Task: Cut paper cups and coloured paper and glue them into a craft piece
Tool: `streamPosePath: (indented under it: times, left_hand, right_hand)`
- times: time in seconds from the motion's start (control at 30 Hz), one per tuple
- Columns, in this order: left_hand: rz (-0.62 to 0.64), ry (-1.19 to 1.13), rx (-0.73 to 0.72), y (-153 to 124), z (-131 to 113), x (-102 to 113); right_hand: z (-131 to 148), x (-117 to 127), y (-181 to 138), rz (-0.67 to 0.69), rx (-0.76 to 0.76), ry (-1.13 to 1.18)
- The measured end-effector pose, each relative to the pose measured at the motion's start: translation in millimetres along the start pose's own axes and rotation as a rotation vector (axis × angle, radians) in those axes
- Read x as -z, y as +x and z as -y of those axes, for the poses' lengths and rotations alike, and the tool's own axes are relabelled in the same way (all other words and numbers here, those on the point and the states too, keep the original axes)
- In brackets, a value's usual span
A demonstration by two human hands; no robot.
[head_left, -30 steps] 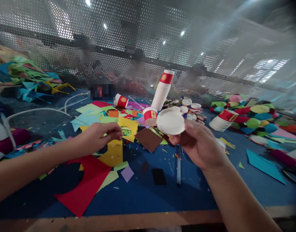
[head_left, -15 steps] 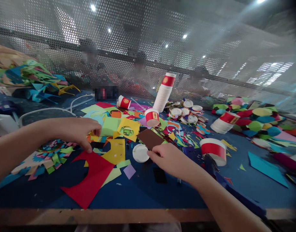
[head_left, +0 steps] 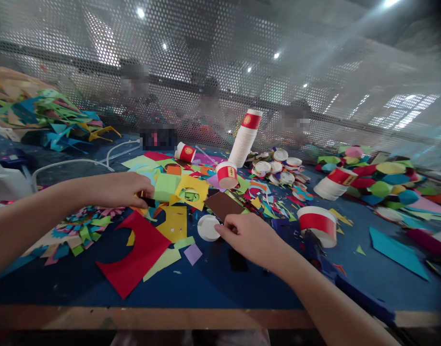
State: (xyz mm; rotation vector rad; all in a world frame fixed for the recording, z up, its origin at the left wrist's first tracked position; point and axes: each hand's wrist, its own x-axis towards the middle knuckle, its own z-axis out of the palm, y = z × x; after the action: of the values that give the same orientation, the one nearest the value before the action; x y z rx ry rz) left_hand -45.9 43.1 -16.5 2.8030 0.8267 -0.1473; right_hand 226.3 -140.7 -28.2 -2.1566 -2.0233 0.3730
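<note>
Left hand (head_left: 128, 190) had just closed on a flat black piece (head_left: 149, 202), left of centre.
Below centre, right hand (head_left: 247, 233) touched a round white disc (head_left: 206, 228) (pinched or not, I could not tell); both hands were occupied.

And here's the left hand (head_left: 125, 190), a small black piece (head_left: 150, 202) pinched at its fingertips; over to the right hand (head_left: 251, 235), its fingertips on the right edge of a white disc (head_left: 207, 228); a black square (head_left: 238, 261) lies just below that hand, a brown sheet (head_left: 222, 205) just beyond it; nearer the front, a cut red sheet (head_left: 144, 257) on the blue table (head_left: 62, 290); farther back, a tall stack of cups (head_left: 241, 144) leans before a perforated screen (head_left: 191, 53).
</note>
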Motion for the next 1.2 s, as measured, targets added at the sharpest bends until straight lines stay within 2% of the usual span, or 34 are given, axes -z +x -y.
streamPosePath:
  times: [0.13,0.23,0.33,0.4,0.43,0.53,0.6,0.73,0.97,1.2]
  left_hand:
    - [-0.153,0.014,0.062,0.5,0.4,7.9]
    - [-0.188,-0.042,0.03,-2.5,-18.4,9.1]
    - [0.037,-0.171,-0.084,-8.0,-45.9,-1.2]
    - [0.171,-0.115,-0.067,-10.1,-59.5,-13.2]
    - [0.184,-0.094,-0.049,-9.9,-63.4,-19.3]
    - [0.082,-0.094,0.006,-4.0,-66.5,-31.0]
    - [0.023,-0.131,0.053,2.2,-65.7,-31.6]
    - [0.032,-0.17,0.119,9.4,-66.3,-25.1]
    - [0.002,-0.149,0.065,8.7,-64.3,-24.6]
    - [-0.18,-0.114,0.06,18.6,-51.7,-33.6]
  right_hand:
    - [1.1,0.9,0.2,-0.009,0.002,-0.006]
    - [2.0,1.1,-0.6,-0.019,0.002,-0.009]
    - [2.7,0.4,-1.8,-0.025,-0.002,-0.013]
    - [3.3,0.1,-1.9,-0.026,-0.001,-0.014]
    - [3.7,0.1,-1.8,-0.027,-0.001,-0.013]
    - [5.1,1.0,-0.8,-0.019,-0.002,-0.012]
    - [6.0,1.8,-0.4,-0.01,-0.007,-0.013]
    - [6.9,2.3,-1.1,-0.002,-0.012,-0.016]
    - [6.1,0.7,-1.4,0.014,-0.004,-0.025]
    - [5.2,1.4,-0.6,0.021,-0.004,-0.033]
